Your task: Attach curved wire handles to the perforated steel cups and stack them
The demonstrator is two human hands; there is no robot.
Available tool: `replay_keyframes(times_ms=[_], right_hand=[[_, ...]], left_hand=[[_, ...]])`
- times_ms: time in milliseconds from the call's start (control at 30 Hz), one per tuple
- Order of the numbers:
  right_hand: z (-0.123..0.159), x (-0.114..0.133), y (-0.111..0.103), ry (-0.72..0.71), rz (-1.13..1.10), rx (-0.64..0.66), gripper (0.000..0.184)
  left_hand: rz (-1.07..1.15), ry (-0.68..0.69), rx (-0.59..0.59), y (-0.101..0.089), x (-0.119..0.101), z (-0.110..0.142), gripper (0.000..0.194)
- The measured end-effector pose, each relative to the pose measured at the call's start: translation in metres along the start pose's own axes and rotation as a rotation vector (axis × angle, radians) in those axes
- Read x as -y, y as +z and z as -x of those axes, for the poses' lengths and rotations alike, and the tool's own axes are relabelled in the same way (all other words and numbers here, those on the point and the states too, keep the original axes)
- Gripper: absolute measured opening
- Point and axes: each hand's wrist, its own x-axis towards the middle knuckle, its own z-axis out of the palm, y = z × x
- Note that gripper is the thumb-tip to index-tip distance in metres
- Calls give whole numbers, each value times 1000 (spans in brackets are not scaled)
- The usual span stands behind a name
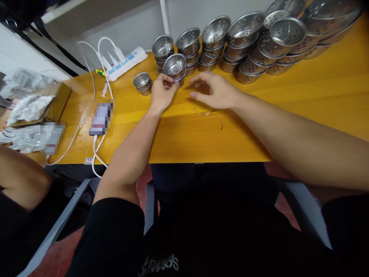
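Observation:
My left hand (163,92) has its fingers curled against the near left side of a small stack of perforated metal cups (174,66), thumb and fingers close together at the lower cup. My right hand (211,90) hovers just to the right of that stack, fingers bent and apart, holding nothing. Left of my left hand stands another short pair of perforated cups (142,81). Behind the gripped stack rises a taller stack of similar cups (163,46), partly hidden. Thin bent wires (208,114) lie on the table below my right hand.
Several stacks of larger perforated cups (245,29) line the back right. A white power strip (127,63) with cables and a phone (100,118) lie to the left. Plastic bags (31,109) rest by a box at far left, near another person's arm (23,177).

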Motion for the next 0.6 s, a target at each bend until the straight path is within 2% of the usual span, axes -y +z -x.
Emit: replay_keyframes(times_ms=[167,333,467,533,600], right_hand=[[4,20,-10,61,80,59,54],[3,15,-13,11,107,46,43],[8,16,-28,-17,130,42,34],[11,20,-41,-19,188,134,24],[15,23,-52,12,290,323,16]], left_hand=[[29,-22,6,1,-7,3,34],[47,-9,12,3,-8,4,37],[33,17,28,-4,-15,6,37],[-18,54,20,-18,-26,8,33],[-94,114,-41,-38,-40,9,28]])
